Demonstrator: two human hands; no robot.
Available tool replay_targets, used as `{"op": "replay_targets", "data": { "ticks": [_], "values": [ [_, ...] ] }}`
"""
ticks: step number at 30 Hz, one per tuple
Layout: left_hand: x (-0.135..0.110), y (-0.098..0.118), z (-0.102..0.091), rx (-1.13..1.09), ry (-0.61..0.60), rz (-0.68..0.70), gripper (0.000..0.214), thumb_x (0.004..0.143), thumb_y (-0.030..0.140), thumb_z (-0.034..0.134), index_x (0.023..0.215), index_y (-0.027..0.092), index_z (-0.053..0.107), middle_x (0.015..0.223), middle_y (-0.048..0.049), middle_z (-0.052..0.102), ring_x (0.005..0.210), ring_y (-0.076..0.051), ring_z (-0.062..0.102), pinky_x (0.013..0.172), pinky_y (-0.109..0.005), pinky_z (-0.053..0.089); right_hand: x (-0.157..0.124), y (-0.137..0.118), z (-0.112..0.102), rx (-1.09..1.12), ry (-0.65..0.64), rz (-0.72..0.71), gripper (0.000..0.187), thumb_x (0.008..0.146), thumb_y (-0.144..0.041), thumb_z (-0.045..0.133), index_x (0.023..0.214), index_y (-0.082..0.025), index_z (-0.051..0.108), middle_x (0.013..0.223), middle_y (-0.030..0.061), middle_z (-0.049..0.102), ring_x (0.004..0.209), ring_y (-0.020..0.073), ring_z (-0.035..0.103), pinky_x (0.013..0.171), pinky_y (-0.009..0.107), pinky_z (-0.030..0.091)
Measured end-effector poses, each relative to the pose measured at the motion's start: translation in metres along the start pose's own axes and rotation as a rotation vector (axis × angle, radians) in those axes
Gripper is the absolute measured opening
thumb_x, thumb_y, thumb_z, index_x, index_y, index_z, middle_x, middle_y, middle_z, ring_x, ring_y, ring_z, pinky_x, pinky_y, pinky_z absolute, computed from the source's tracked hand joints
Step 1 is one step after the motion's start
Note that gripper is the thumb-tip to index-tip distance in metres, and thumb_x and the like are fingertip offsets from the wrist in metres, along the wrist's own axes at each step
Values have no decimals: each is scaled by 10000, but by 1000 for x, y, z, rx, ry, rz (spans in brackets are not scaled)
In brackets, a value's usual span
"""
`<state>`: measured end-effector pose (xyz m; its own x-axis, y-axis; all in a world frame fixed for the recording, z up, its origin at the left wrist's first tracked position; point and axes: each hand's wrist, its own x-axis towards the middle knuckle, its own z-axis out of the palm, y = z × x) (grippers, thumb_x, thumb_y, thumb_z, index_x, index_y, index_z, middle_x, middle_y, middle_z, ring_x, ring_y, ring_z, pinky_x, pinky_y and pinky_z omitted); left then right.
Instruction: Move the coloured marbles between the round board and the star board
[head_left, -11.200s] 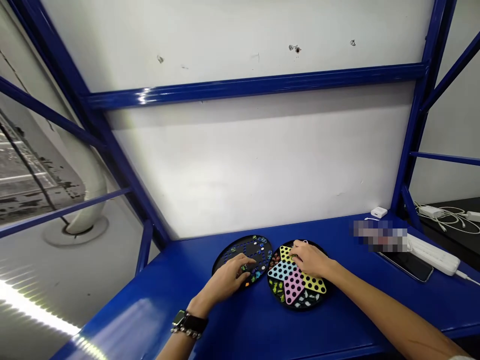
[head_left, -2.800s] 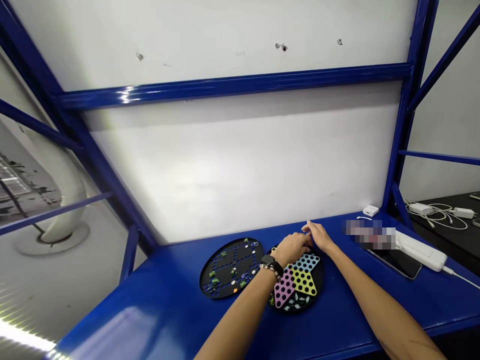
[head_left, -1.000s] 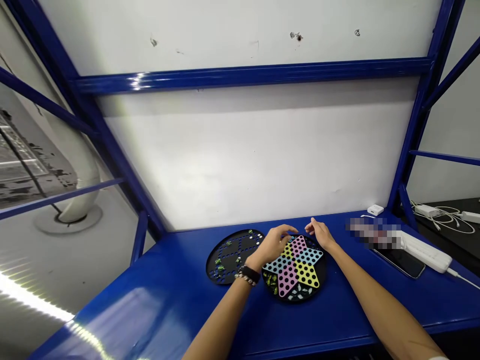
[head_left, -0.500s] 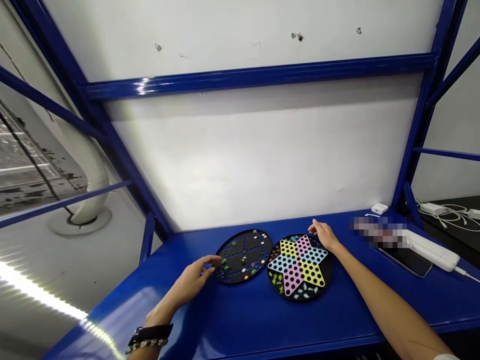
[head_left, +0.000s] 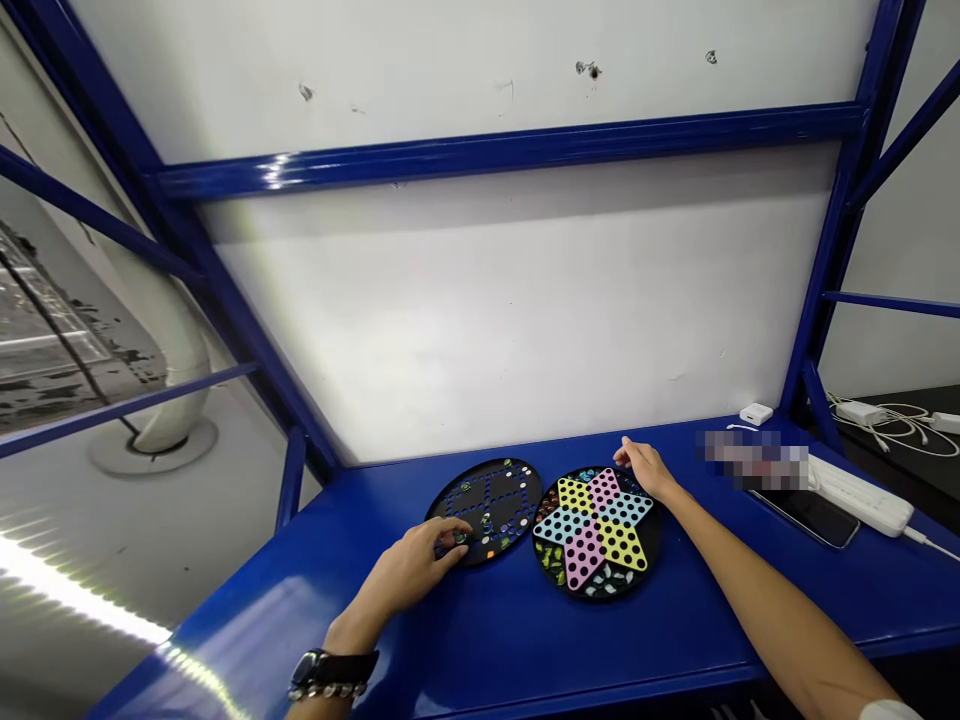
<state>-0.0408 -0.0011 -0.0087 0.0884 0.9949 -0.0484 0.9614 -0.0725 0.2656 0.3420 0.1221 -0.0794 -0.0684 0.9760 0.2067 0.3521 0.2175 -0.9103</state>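
My left hand (head_left: 420,562) reaches over the near left edge of a round black board (head_left: 517,465). Its thumb and fingers close around a small green marble (head_left: 460,538). Several green, white and dark marbles and one orange piece (head_left: 491,554) sit elsewhere on this board. To its right lies a round board with a yellow, pink and blue star (head_left: 595,520), dotted with black holes. Coloured marbles, the yellow-green ones (head_left: 553,562) among them, fill its outer compartments. My right hand (head_left: 643,468) rests at this board's far right edge, fingers loosely bent and slightly apart, with nothing visible in them.
Both boards lie on a blue tabletop (head_left: 480,640) against a white wall panel (head_left: 517,310). At the right are a phone (head_left: 806,515), a white power strip (head_left: 862,495) and a small white box (head_left: 756,413). Blue frame posts (head_left: 292,475) rise on both sides.
My left hand has moved right, from the black board's left rim to over its marbles, and its fingers have closed around a green one. My right hand stays in place.
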Motion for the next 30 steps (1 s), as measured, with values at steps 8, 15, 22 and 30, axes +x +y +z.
{"op": "replay_targets", "data": {
  "ticks": [8,15,22,30],
  "values": [
    [13,17,-1,42,42,41,400,851,437,493,1209,301,609,972,-26,663,897,-222,632,752,-306,459,-1,-2,0,-12,1,1,592,917,-618,321,763,-200,711,839,74,727,854,233,663,800,333,493],
    [42,57,13,-16,-54,282,300,840,381,541,1089,296,684,1063,-31,675,941,-213,634,807,-300,468,-1,-2,1,-25,5,-8,588,918,-614,317,753,-204,706,831,71,728,849,230,665,794,328,490],
    [44,91,13,-154,110,310,279,890,381,477,1006,220,673,972,-54,691,860,-203,623,782,-314,479,0,-3,3,-15,15,-13,612,918,-631,300,739,-207,704,810,68,724,833,226,664,784,324,494],
    [74,206,47,35,120,535,301,945,322,428,1133,269,657,1085,-60,640,930,-201,623,803,-311,495,4,0,1,57,15,-18,646,895,-676,307,743,-186,701,792,84,717,806,225,667,749,329,515]
  ]
}}
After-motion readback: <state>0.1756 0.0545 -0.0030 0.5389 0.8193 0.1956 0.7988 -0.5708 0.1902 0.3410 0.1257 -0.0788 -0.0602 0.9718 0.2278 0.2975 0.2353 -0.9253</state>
